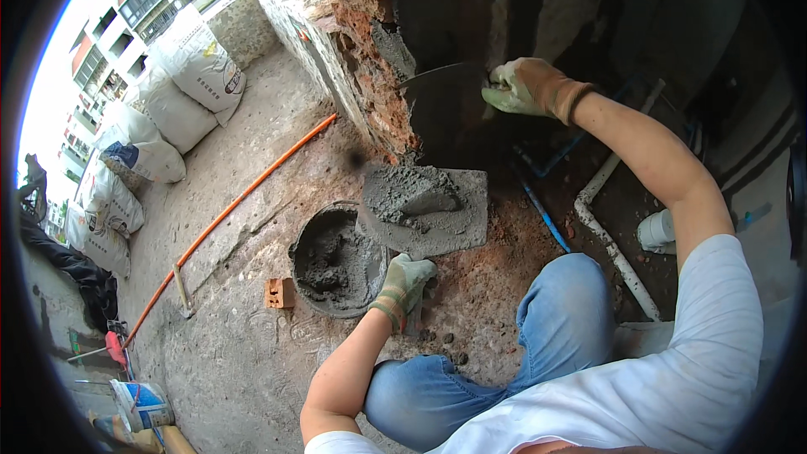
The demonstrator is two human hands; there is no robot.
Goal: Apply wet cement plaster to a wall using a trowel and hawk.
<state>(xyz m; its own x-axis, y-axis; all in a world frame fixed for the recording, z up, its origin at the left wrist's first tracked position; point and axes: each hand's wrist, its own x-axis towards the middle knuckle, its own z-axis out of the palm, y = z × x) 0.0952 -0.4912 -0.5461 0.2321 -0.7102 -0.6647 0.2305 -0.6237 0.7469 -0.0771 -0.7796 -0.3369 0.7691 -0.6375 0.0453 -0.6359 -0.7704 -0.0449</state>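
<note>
My left hand [405, 280], in a pale work glove, is closed at the near edge of a flat mortar board [467, 234]. A heap of wet grey mortar [420, 193] lies on that board. Further up, my gloved right hand [531, 88] grips a trowel, its thin blade [445, 72] seen nearly edge-on. The blade's tip is beside the broken brick edge [370, 0] of the dark wall; whether it touches cannot be told. Partly under the board stands a round tub [296, 273] of grey mortar.
A brick [278, 293] lies left of the tub. An orange pipe [244, 196] and a hammer-like tool [181, 292] are on the floor. Full white sacks [197, 67] stand along the left. White pipe [607, 240] and blue pipe [545, 214] run at the right.
</note>
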